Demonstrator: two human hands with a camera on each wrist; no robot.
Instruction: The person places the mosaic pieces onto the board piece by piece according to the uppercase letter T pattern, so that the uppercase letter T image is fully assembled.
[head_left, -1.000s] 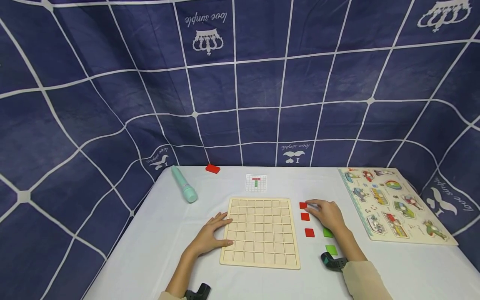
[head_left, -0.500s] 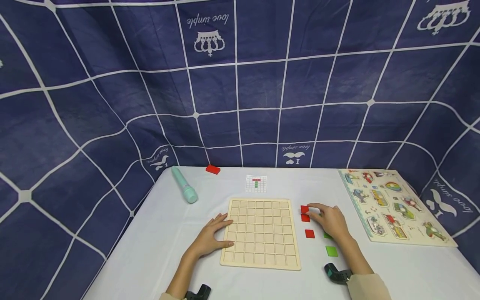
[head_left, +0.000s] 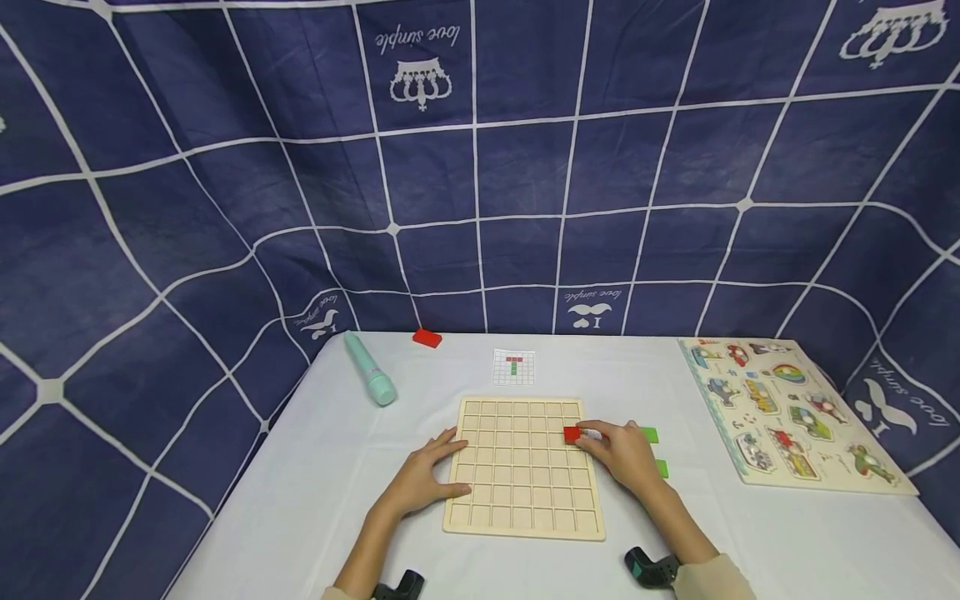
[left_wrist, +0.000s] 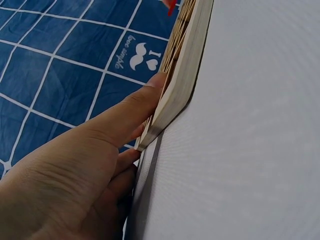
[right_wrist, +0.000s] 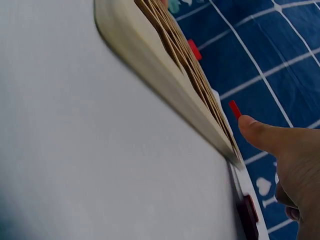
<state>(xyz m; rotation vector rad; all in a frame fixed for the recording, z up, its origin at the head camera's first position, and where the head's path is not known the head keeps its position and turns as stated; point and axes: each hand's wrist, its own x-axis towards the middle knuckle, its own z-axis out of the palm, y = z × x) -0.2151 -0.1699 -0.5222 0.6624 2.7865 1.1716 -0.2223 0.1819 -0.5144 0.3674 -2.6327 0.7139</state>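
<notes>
Red and square, a tile is hovering over the right part of a pale wooden gridded board; the right hand is pinching it, grip clamped. The left hand is resting on the board's left edge, grip spread apart. Green square tiles are lying near the right hand.

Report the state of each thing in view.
Grid board, visible cells bare
Left hand, resting on grid board
Red tile, held above grid board
Right hand, pinching red tile
Green tiles, partly hidden
Red block, lying flat
Pattern card, face up
Teal stick, on its side
Picture puzzle, picture side up
</notes>
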